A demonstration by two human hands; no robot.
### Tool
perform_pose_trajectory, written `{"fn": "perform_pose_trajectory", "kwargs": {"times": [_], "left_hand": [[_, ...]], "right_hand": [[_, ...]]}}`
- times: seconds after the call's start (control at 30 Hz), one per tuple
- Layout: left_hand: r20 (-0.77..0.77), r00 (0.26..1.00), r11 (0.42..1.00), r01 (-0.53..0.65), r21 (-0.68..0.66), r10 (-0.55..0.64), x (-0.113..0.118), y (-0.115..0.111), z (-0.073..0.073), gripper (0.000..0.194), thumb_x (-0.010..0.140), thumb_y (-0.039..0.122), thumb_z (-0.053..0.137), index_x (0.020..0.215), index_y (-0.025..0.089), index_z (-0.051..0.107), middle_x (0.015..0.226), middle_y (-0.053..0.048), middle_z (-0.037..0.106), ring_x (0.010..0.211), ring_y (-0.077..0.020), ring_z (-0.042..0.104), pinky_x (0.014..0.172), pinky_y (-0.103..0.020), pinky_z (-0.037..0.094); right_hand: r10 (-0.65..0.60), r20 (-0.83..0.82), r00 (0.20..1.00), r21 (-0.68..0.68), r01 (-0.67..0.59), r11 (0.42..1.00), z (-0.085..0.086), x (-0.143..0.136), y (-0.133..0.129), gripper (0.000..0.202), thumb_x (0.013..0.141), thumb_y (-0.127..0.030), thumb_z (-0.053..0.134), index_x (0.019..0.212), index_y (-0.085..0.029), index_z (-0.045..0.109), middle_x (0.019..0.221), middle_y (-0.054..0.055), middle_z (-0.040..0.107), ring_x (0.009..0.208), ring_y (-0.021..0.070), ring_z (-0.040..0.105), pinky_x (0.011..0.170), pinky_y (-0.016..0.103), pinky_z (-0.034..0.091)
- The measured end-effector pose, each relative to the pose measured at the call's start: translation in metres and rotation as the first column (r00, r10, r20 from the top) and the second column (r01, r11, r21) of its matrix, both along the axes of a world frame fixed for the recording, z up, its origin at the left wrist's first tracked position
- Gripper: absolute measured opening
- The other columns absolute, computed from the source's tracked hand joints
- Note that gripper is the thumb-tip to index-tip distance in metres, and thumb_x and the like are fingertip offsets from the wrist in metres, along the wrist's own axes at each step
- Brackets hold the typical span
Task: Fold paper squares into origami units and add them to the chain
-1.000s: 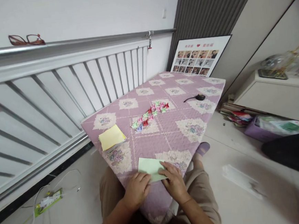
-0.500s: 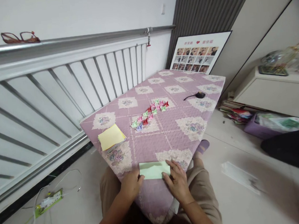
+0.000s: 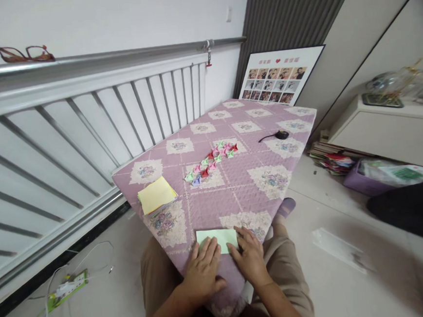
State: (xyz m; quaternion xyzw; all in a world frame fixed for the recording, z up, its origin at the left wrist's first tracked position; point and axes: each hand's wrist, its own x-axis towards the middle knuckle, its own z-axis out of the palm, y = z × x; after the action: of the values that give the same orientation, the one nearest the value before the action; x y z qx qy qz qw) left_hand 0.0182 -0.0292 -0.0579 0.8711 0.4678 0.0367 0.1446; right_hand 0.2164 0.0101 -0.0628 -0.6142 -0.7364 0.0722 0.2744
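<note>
A light green paper, folded into a long rectangle, lies on the purple floral tablecloth near the table's close corner. My left hand rests with fingers spread, their tips on the paper's left part. At the paper's right end my right hand touches it with thumb and fingers apart, holding it down. Farther up the cloth are several small folded paper pieces in green, pink, red and blue. A stack of square paper, yellow on top, sits at the left edge.
A black tape measure lies toward the right far side. White railings run along the left, with glasses on the ledge. A photo board leans behind the table. On the floor are a power strip and a purple bin.
My left hand has moved from the paper's left edge to the right, now flat with its fingers over the paper. The right hand has stayed at the right end.
</note>
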Motion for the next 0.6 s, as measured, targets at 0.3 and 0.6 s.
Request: {"fn": "perform_pose_trajectory", "kwargs": {"times": [0.3, 0.6], "left_hand": [[-0.058, 0.998, 0.993, 0.026, -0.114, -0.032, -0.003, 0.004, 0.005, 0.082, 0.086, 0.053, 0.046, 0.15, 0.018, 0.008, 0.157, -0.01, 0.001, 0.144, -0.028, 0.003, 0.115, -0.054, 0.006], [-0.026, 0.999, 0.991, 0.039, -0.129, -0.043, -0.001, 0.0, 0.015, 0.067, 0.09, 0.047, 0.042, 0.149, 0.024, 0.019, 0.155, -0.009, 0.016, 0.143, -0.032, 0.011, 0.114, -0.058, 0.006]], "right_hand": [[-0.1, -0.142, 0.985, 0.032, 0.105, 0.994, -0.016, 0.001, 0.004, 0.039, 0.079, -0.022, 0.044, 0.117, -0.017, 0.053, 0.12, 0.012, 0.059, 0.118, 0.0257, 0.048, 0.1, 0.046, 0.036], [0.402, 0.048, 0.914, -0.217, -0.384, 0.898, 0.02, -0.05, -0.013, 0.061, 0.087, -0.03, 0.046, 0.146, -0.024, 0.031, 0.148, 0.008, 0.038, 0.14, 0.0233, 0.024, 0.111, 0.048, 0.02]]}}
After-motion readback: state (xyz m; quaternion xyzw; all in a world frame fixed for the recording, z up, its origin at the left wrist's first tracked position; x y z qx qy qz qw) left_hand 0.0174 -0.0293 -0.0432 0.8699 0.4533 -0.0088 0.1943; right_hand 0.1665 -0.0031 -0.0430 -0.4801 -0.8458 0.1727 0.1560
